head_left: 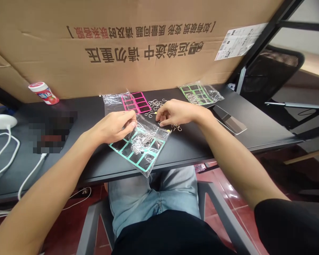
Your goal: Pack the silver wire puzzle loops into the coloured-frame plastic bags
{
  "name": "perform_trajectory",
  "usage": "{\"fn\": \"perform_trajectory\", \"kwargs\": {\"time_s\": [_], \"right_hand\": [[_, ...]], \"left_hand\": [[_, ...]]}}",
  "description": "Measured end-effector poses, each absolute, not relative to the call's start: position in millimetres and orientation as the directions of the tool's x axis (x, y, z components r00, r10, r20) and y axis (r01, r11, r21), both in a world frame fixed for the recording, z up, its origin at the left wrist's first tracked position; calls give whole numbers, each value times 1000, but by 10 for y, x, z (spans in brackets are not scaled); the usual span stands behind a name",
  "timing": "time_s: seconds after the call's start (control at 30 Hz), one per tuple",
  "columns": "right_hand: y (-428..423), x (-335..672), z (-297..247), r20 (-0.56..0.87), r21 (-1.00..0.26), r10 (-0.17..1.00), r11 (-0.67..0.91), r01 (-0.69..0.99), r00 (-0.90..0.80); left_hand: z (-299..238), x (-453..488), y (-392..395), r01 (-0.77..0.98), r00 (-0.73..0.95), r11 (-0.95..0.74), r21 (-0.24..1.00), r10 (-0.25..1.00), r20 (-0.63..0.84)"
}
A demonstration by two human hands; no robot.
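My left hand (119,125) pinches the upper edge of a clear plastic bag (161,134). Inside this bag are a teal-framed grid card (131,160) and a cluster of thin silver loops (141,144); its lower corner sticks out over the desk edge. To the right, my right hand (171,112) points down at the desk with curled fingers, thumb and forefinger close together. What lies between those fingertips is hidden. Loose silver loops (156,103) are scattered around it, with small yellow bits among them. Behind my left hand, a pink-framed grid card (141,102) lies partly under another clear bag (113,102).
At the back right, a bag with a green-framed card (196,92) lies near a phone (230,120). A white-and-red bottle (44,93) and a white device with cables (3,121) are on the left. A cardboard panel (138,76) closes the desk's back.
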State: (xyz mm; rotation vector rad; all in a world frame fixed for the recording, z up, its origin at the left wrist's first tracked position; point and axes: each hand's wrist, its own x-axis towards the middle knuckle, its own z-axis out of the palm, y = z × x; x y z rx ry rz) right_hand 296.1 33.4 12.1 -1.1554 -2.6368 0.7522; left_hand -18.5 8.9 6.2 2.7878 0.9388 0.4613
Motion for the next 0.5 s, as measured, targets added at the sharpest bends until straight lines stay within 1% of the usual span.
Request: {"fn": "perform_trajectory", "kwargs": {"time_s": [0.3,0.4,0.5], "right_hand": [[337,2926,81,-78,-444,704,609,657,-705],[352,2936,71,-88,-444,701,608,658,-708],[358,2951,87,-53,-459,690,625,631,-722]], "left_hand": [[58,-166,86,571,750,-779,261,623,220],[53,-164,94,572,751,-778,259,624,218],[47,-168,104,568,758,-785,248,616,215]]}}
